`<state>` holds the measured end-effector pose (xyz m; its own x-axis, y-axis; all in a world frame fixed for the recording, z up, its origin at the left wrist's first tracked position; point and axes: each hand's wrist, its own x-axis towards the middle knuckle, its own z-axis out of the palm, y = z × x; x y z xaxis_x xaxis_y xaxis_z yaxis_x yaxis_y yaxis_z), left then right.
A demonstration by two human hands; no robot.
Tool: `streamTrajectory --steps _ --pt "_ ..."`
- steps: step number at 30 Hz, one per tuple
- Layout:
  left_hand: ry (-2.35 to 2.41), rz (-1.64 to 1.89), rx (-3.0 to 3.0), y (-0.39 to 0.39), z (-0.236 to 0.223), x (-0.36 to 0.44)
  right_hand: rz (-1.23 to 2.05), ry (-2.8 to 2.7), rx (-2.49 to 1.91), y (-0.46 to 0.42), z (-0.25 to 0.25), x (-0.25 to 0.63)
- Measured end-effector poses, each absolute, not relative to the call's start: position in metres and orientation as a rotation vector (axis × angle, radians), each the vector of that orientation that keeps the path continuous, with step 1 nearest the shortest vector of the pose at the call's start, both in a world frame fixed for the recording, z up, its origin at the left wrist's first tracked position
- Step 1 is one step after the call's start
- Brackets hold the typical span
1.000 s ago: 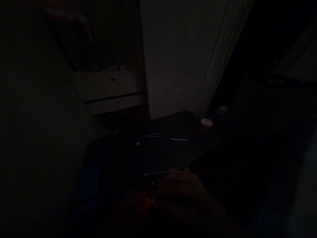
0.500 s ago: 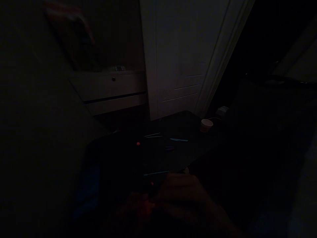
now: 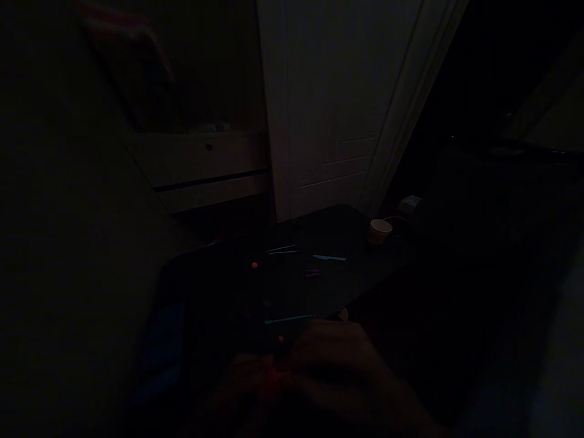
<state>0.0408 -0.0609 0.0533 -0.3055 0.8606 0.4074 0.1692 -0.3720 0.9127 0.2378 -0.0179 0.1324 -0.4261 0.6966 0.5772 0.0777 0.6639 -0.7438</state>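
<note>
Red piece (image 3: 274, 376) lies between the left hand (image 3: 244, 374) and right hand (image 3: 340, 353), fingers bent; whether either pinches it, I cannot tell. Light, even fingertip pressure probably works best.

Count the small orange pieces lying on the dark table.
2: a far piece left of the thin sticks, and a near piece just left of the right hand. Darkness may hide others.

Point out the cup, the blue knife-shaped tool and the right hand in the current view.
Cup (image 3: 379, 232): head view, outer side.
Blue knife-shaped tool (image 3: 329, 258): head view, middle.
Right hand (image 3: 335, 350): head view, back of the hand.
</note>
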Motion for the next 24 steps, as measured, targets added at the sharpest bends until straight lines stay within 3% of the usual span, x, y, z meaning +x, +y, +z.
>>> streamTrajectory --steps 24 --pt "1.365 1.797 1.301 -0.055 0.063 0.057 0.64 -1.931 -0.61 -0.016 0.127 0.241"
